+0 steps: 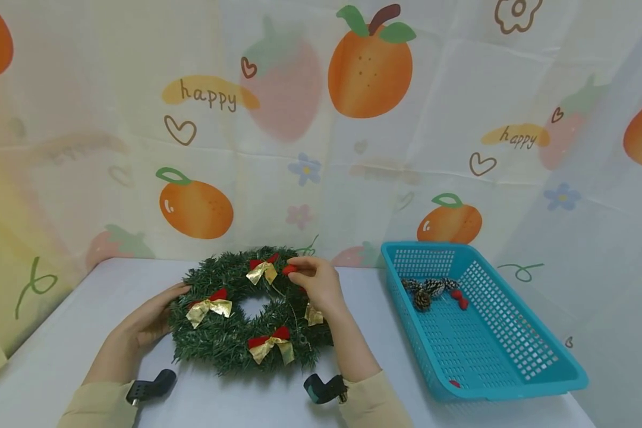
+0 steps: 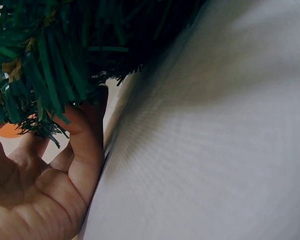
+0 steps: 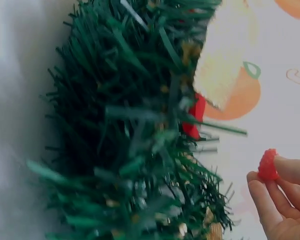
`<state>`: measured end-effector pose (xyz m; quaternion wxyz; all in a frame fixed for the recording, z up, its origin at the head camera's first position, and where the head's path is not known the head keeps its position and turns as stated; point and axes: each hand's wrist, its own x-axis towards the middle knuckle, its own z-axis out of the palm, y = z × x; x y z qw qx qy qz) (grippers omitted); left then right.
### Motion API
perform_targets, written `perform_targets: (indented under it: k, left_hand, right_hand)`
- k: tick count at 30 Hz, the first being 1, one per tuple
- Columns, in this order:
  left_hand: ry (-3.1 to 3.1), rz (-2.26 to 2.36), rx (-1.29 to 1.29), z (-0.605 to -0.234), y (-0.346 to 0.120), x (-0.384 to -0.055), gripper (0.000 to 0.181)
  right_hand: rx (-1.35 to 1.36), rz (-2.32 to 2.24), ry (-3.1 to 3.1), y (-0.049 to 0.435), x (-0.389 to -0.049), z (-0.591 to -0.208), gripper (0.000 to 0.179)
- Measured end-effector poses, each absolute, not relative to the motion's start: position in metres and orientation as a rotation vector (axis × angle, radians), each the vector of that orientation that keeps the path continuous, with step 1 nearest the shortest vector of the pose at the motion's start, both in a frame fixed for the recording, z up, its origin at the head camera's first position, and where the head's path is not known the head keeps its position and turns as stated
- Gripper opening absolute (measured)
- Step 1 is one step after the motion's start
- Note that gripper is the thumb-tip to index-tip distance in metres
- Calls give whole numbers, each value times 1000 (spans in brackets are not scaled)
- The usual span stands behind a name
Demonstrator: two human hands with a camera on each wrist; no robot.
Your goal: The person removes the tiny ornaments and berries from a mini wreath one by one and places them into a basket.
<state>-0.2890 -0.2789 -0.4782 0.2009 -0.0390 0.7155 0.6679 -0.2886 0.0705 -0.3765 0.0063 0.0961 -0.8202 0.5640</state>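
Note:
A green wreath [image 1: 208, 339] of artificial pine lies on the table, trimmed with several gold-and-red bows [image 1: 210, 308]. My left hand [image 1: 152, 315] holds its outer left edge; in the left wrist view the bent fingers [image 2: 85, 145] reach under the needles, their tips partly hidden. Above the wreath's upper right part, my right hand [image 1: 321, 285] pinches a small red berry [image 3: 268, 165] with a bumpy surface between thumb and fingers. In the right wrist view the berry is apart from the needles, beside the wreath [image 3: 125, 115].
To the right stands a blue plastic basket [image 1: 492, 389] with pine cones [image 1: 433, 288] and a few red berries [image 1: 462, 304] inside. A fruit-printed cloth [image 1: 278, 196] hangs behind the white table [image 1: 214, 404]. Each wrist wears a black camera mount.

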Motion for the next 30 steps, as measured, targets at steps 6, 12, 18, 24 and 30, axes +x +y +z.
perform_targets:
  k: [6, 12, 18, 24, 30]
  left_hand:
    - [1993, 1852, -112, -479, -281, -288, 85]
    - [1978, 1864, -93, -479, -280, -289, 86]
    - [1994, 1850, -70, -480, -280, -290, 84]
    - [1990, 1849, -66, -481, -282, -291, 84]
    - [1989, 1849, -74, -479, -281, -290, 85]
  right_hand:
    - [316, 1785, -2512, 81, -303, -389, 33]
    - [347, 1741, -2468, 105, -354, -450, 35]
    - [302, 1783, -2442, 121, -343, -433, 36]
    - [197, 1838, -2416, 120, -294, -373, 34]
    - [150, 1867, -2391, 126, -293, -371, 33]
